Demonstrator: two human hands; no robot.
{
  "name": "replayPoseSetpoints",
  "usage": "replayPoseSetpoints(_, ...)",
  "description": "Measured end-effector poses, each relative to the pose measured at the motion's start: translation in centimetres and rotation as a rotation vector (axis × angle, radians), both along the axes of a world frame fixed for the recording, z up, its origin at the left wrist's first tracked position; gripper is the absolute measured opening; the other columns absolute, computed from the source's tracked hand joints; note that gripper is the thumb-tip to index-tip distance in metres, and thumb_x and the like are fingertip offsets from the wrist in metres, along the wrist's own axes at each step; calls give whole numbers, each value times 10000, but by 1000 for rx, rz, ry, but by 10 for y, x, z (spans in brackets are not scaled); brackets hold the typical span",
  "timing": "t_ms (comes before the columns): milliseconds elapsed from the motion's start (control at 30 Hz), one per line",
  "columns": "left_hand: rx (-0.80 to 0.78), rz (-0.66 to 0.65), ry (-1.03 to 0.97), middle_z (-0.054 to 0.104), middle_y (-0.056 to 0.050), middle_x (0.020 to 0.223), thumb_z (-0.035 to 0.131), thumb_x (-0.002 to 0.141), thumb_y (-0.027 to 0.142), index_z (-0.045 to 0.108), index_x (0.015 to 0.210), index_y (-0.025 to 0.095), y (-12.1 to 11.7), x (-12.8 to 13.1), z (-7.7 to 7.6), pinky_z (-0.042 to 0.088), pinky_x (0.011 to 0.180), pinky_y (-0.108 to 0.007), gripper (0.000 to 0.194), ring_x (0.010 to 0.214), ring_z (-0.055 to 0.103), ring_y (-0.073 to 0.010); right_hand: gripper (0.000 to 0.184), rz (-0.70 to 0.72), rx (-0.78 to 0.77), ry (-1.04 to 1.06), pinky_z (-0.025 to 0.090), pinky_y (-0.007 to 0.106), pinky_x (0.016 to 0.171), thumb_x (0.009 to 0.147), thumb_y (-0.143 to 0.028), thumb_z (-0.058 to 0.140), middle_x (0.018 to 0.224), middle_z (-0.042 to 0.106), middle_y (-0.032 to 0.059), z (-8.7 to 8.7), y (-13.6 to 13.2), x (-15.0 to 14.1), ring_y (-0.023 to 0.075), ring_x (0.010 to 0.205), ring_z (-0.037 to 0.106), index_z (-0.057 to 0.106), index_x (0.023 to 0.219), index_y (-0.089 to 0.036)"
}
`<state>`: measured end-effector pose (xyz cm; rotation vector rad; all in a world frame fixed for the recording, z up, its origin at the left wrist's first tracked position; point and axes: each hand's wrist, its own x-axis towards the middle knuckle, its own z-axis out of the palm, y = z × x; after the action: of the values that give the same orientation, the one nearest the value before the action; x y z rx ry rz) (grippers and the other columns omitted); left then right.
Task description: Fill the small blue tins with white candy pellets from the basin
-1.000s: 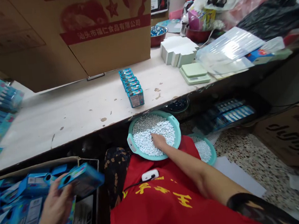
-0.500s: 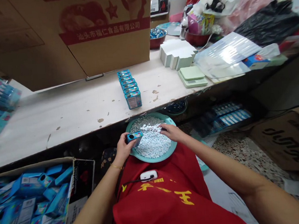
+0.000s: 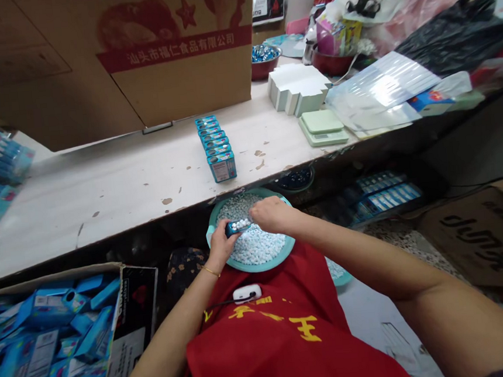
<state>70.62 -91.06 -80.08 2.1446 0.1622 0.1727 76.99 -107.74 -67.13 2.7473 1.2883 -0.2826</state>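
Note:
My left hand (image 3: 220, 245) grips a small blue cardboard box (image 3: 230, 229) tilted over the basin. White candy pellets (image 3: 239, 225) lie heaped at the box's upper side. Closed beside them is my right hand (image 3: 272, 215), around the handle of what looks like a small scoop, its bowl covered by the pellets. Below both hands, a turquoise basin (image 3: 290, 245) full of loose white pellets rests on my lap, over a red apron (image 3: 286, 338).
A row of blue boxes (image 3: 222, 166) stands on the white table (image 3: 145, 180). A large carton (image 3: 189, 82) is behind, with a green scale (image 3: 323, 128) and stacked white card (image 3: 297, 84) to the right. An open carton of blue boxes (image 3: 40, 342) sits lower left.
My right hand has carried the scooped pellets up and left from the basin to the box. It has turned knuckles-up. My left hand has shifted slightly right with the box.

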Motion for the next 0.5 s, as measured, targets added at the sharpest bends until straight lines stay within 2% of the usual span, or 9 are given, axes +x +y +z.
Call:
replayPoseSetpoints(133,-29,36,-12,574,-4,865,658,682,306,511,990,215,4,-1,-4,414,751,-287,353,797,539,-167,283,57,70,-44,391,337,768,863,-153,361,921,644,158,4,-1,0,243,905,585,622,969,-123)
replayPoseSetpoints(233,-94,97,-28,569,-3,863,664,675,317,508,1003,215,15,-6,-6,424,765,-288,377,800,539,-164,230,-15,61,-46,382,317,749,875,-241,417,923,643,105,-15,-28,12,223,868,592,615,977,-182)
replayPoseSetpoints(300,-149,145,-59,564,-7,878,662,679,330,501,1008,213,26,-11,-5,430,781,-290,384,820,542,-165,215,-127,15,-20,381,311,749,869,-296,458,916,642,87,-42,-50,19,218,870,597,618,990,-218)
replayPoseSetpoints(367,-196,184,-91,558,-12,897,658,687,346,494,1009,212,37,-17,-4,436,794,-294,385,838,545,-166,202,-255,-25,51,386,322,767,860,-281,482,913,643,98,-78,-63,19,224,890,596,634,976,-215)
replayPoseSetpoints(433,-230,219,-104,553,-20,913,660,688,359,492,1001,207,45,-24,-2,445,794,-302,386,843,547,-167,212,-347,2,149,396,337,789,862,-242,471,939,645,113,-117,-59,11,230,908,595,643,977,-195)
replayPoseSetpoints(500,-268,259,-92,551,-28,914,665,683,367,490,1000,203,50,-29,-2,457,779,-309,397,832,550,-168,259,-384,69,211,408,340,806,884,-240,429,992,645,107,-150,-41,-1,225,928,594,626,1047,-200)
